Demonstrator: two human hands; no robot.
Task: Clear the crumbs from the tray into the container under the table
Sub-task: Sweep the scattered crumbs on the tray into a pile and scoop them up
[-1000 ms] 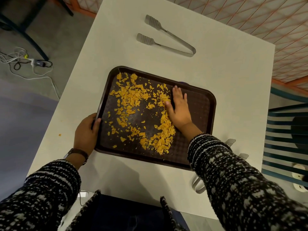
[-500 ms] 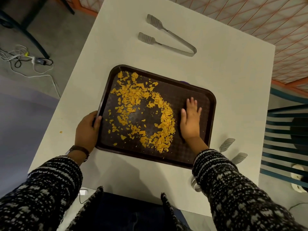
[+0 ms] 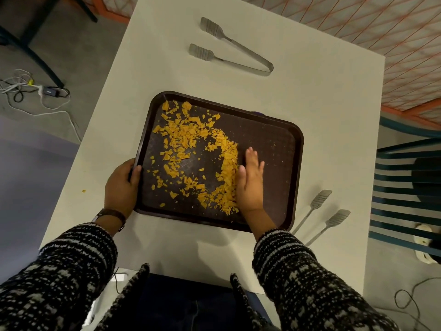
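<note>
tray [image 3: 274,134]: dark, flat on the white table [image 3: 322,96], long axis running left to right.
crumbs [image 3: 191,158]: piled in a curved ridge and scattered over the tray's left half, all lying left of the sweeping palm.
right hand [image 3: 249,180]: open and flat, its edge touching the ridge (nearer the pile).
left hand [image 3: 121,187]: clamped on the tray's left rim, bracing it.
container: not in view.

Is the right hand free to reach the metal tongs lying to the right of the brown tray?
Probably yes. The right hand lies open on the brown plastic tray, holding nothing, and only bare white table separates it from the metal tongs.
</note>
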